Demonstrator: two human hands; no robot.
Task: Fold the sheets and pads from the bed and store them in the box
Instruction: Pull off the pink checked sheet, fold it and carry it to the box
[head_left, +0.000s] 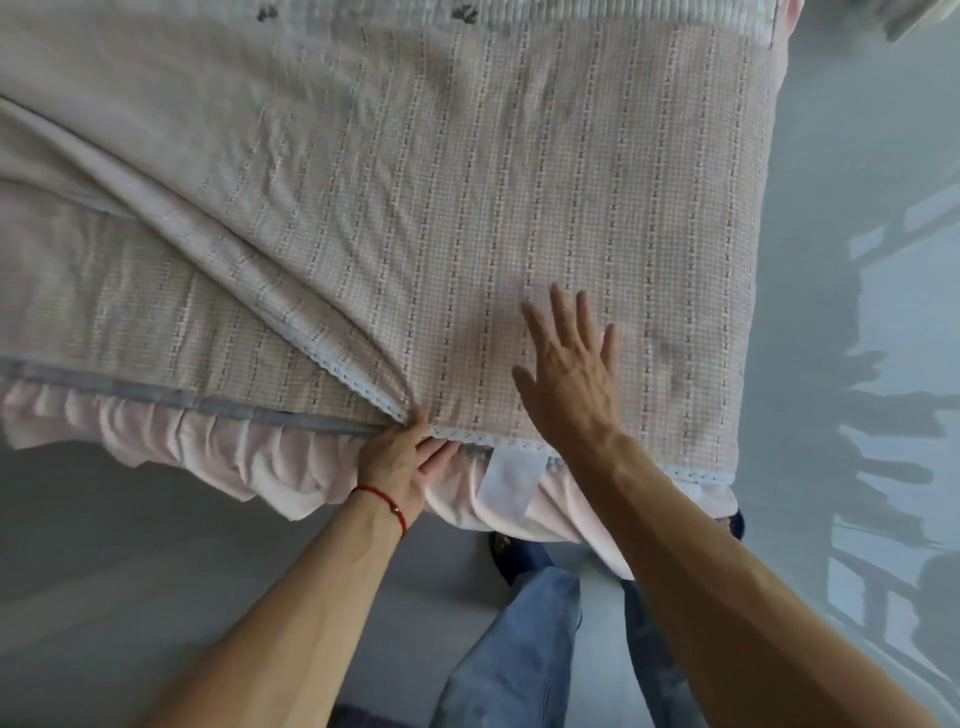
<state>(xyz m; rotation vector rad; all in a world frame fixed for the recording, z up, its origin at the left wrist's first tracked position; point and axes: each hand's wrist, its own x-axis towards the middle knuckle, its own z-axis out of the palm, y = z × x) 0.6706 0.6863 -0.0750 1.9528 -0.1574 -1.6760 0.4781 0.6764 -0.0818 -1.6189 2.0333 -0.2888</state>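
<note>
A pale pink checked sheet (467, 218) with dotted stripes and a white lace hem lies spread over the bed, one layer folded diagonally across another. My left hand (402, 454) pinches the lace-edged corner of the top layer at the bed's near edge. My right hand (569, 374) lies flat on the sheet with fingers spread, just right of that corner. No box is in view.
A pink ruffled bed skirt (218, 462) hangs below the near edge, under a grey-trimmed pad edge (156, 392). Glossy grey floor (857, 312) runs along the bed's right side and in front. My jeans-clad legs (519, 649) stand against the bed.
</note>
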